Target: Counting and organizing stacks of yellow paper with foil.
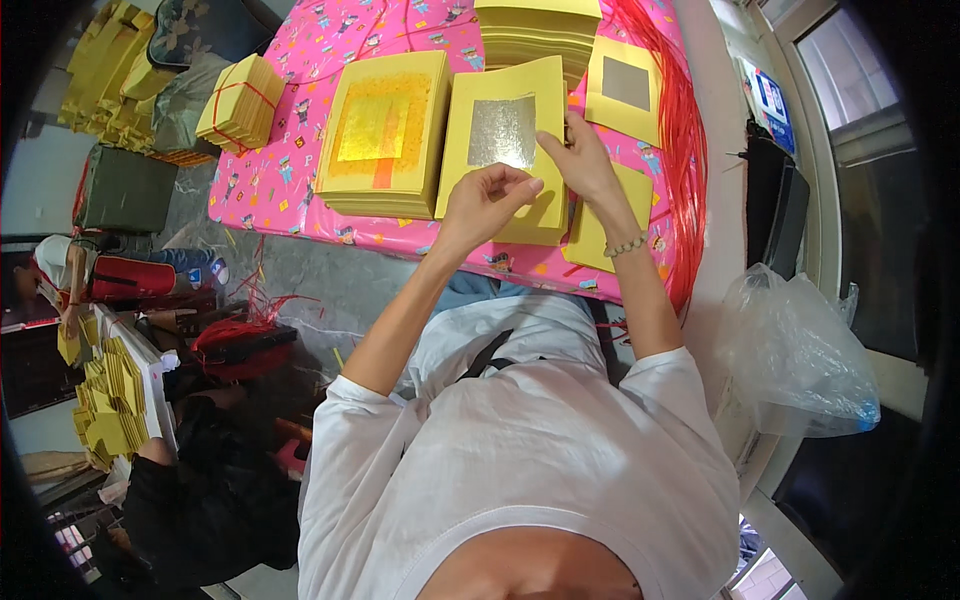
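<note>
A stack of yellow joss paper with a silver foil square [502, 125] lies in front of me on the table. My right hand [582, 160] grips the right edge of its top sheet, thumb on the face and fingers at the edge. Over the near edge of the same stack, my left hand [490, 203] is closed, fingers curled and thumb against the fingertips; anything between them is too small to make out. Just to the left stands a thick joss paper stack with a gold foil square [372, 130] on an orange patch.
A pink patterned cloth [285, 185] covers the table. Behind are a taller yellow stack [537, 35] and a silver-foiled sheet [625, 90]; red strings [680, 200] hang at the right edge. A tied bundle [240, 105] sits far left. Another person [205, 490] is at lower left.
</note>
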Available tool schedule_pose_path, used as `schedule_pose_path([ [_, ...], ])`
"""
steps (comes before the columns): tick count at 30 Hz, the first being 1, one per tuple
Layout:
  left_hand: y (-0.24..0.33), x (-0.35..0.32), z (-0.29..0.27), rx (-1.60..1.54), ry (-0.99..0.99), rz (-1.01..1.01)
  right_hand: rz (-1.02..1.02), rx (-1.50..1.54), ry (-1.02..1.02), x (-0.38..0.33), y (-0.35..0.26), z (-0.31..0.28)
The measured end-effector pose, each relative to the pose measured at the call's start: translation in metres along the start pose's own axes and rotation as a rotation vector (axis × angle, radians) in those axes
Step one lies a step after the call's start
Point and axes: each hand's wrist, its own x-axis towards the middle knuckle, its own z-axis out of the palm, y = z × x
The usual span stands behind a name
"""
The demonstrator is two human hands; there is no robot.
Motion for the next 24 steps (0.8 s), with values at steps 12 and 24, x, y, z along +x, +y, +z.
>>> schedule_pose_path([
  [12, 0.031, 0.000, -0.043, 0.459, 0.762, 0.583, -0.171, 0.361, -0.001, -0.040, -0.074, -0.006],
  [24, 0.054, -0.001, -0.052, -0.419, 0.187, 0.232, -0.211, 0.354, -0.044, -0.055, -0.082, -0.018],
])
